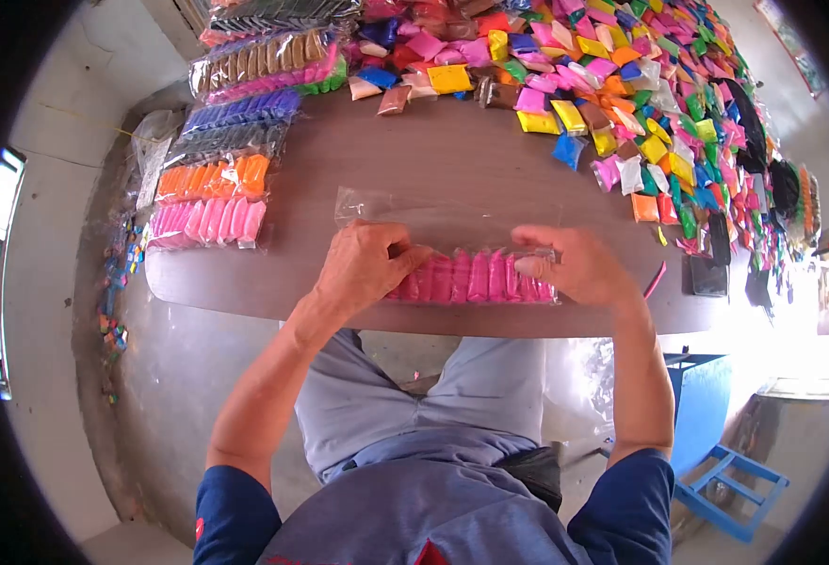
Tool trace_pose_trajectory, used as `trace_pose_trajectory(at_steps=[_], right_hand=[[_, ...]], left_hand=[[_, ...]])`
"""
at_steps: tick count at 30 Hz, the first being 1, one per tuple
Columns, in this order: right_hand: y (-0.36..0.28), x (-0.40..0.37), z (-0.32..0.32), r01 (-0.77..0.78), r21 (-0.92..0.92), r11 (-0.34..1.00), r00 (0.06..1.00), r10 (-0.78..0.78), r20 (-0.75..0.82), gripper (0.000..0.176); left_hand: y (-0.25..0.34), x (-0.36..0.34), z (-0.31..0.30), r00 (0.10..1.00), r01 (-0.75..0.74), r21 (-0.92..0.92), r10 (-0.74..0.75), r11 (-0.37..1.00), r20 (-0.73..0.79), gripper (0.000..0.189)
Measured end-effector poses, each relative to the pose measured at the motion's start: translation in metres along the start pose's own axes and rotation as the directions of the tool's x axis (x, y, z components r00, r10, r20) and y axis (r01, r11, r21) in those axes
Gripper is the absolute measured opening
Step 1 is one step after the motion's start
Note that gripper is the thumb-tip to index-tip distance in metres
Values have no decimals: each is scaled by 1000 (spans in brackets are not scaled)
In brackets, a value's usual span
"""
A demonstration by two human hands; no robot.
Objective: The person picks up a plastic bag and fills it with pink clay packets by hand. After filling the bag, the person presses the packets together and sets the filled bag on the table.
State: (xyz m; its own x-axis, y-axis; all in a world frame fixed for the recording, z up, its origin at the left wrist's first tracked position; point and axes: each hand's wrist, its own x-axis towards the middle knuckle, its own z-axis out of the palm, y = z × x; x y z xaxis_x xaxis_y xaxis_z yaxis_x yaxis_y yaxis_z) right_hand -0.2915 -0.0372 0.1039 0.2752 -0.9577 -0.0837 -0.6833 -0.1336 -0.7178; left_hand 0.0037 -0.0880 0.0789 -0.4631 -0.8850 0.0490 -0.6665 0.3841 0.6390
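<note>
A clear plastic bag point(471, 277) holding a row of bright pink packets lies near the table's front edge. Its clear, unfilled part stretches out behind the row. At the bag's left end, my left hand point(365, 264) has its thumb and fingers pinched together on the plastic. My right hand point(570, 266) is over the right end, thumb and fingers apart, the thumb touching or just above the last packets.
Filled bags of light pink point(209, 222), orange point(215, 178) and purple point(240, 112) packets line the table's left side. Loose coloured packets point(622, 85) heap at the back and right. A phone-like dark object point(708, 277) lies at right. A blue stool point(702, 405) stands beside the table.
</note>
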Motion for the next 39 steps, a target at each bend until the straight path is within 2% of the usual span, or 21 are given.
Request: trace_pose_trajectory(at_steps=[2,5,8,14,17,20,23,26,29,32,35,38,39], right_hand=[[10,-3,7,-75,6,997,997,74,34,37],[12,-5,7,-183,138,973,983,183,15,35],[5,-6,4,-81,-11,997,991,80,-103,35],[18,-8,3,11,-226,974,996,-31,-83,36],[22,-9,2,38,-189,981,996,-52,-71,37],[10,-8,1,41,-158,987,989,-63,-137,41],[3,-5,5,192,-211,959,953,-233,-195,41],[0,1,15,182,-27,983,978,-183,-102,40],[2,7,14,32,-29,999,993,-29,114,41],[6,7,13,-84,3,996,988,83,133,41],[6,6,16,1,8,1000,998,-1,58,43],[3,6,24,156,-37,987,982,-159,-104,47],[0,7,26,174,-52,983,981,-178,-82,47]], left_hand=[[0,0,1,1000,8,-10,-8,1000,-13,29],[-2,-2,3,999,9,-44,-11,999,-37,32],[-4,-3,4,999,3,-39,-4,999,-39,33],[-5,-4,6,998,-14,-30,12,999,-65,34],[-2,-4,4,999,10,-37,-12,999,-48,33],[-3,-5,6,998,-4,-60,-1,998,-70,33],[-3,-7,6,996,-22,-53,17,998,-86,34],[-3,-7,7,996,-13,-39,10,999,-87,34],[-3,-7,7,996,-4,-48,0,999,-85,34],[-5,-7,9,995,-22,-44,18,999,-101,34],[-4,-8,9,994,-25,-45,20,999,-104,34],[-4,-8,9,996,-7,-50,2,999,-93,33],[-3,-8,8,996,-1,-51,-3,999,-90,33]])
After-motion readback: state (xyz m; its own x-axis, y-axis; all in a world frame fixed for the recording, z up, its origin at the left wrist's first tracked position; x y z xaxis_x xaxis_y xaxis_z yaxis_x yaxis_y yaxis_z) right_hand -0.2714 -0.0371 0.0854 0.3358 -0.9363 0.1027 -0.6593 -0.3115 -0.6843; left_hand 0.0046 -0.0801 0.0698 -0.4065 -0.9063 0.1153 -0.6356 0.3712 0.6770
